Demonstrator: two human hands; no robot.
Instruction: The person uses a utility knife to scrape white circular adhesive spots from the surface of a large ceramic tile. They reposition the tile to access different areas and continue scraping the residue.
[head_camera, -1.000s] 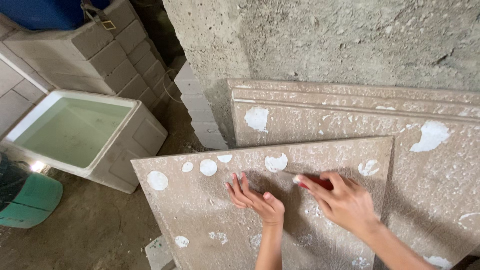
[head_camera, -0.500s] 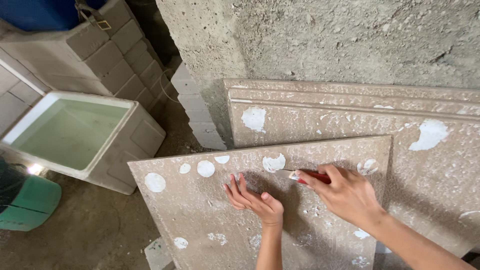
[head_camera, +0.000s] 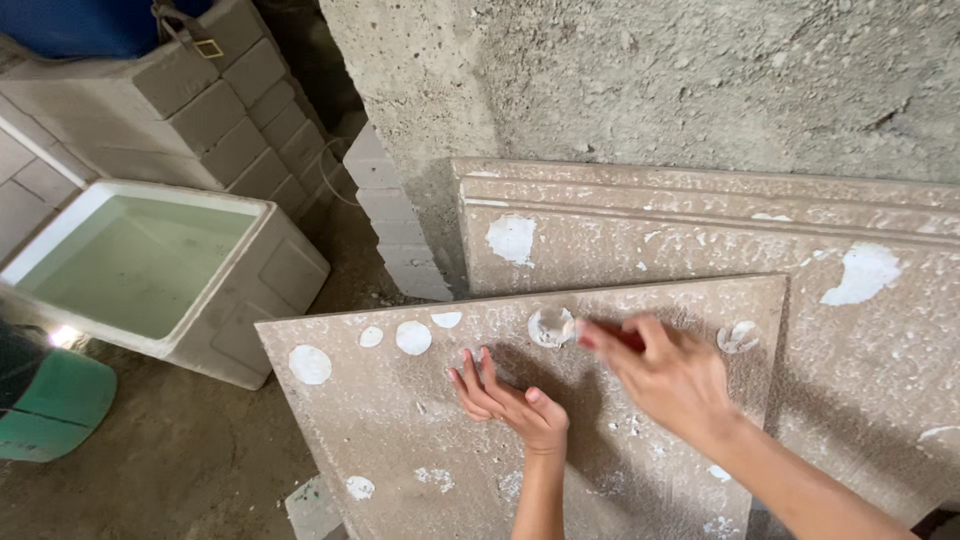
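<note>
Left hand (head_camera: 510, 400): fingers spread flat on the leaning brown speckled slab (head_camera: 400, 420), steadying it.
Right hand (head_camera: 660, 375): fingers pinching a red-handled scraper (head_camera: 600, 338), blade at a white plaster patch (head_camera: 550, 326).

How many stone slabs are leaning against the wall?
4 visible: the front slab under both hands, a larger slab behind it, and two slab edges nearer the wall. More may be hidden.

Left hand (head_camera: 510, 398) flat, fingers spread; right hand (head_camera: 655, 372) clenched.
</note>
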